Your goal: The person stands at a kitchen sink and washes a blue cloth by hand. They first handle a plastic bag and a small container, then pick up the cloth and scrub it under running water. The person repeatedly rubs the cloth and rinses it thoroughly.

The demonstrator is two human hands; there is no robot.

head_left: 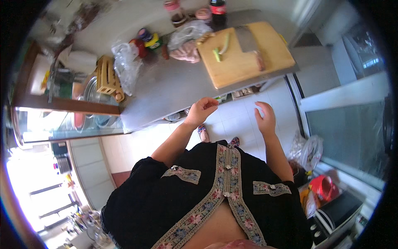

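My left hand (201,111) hangs in the air just off the counter's front edge, fingers curled loosely and holding nothing visible. Apart from it, my right hand (266,117) is raised over the floor, thumb and fingers spread and bare. Beyond both hands, a wooden cutting board (239,73) lies on the grey countertop (168,84). On the board rests a cleaver (247,39), its wooden handle (260,61) towards me. Left of the blade are pieces of green-and-white scallion-like vegetable (225,43). A piece of ginger-like root (205,38) sits at the board's left edge.
Clear plastic bags (126,67), a pink cloth (186,52), a dark bottle with a red label (218,14) and a slatted wooden holder (105,74) stand along the counter. A glass-paned door (345,124) is at right, with a plastic bag (311,151) beside it.
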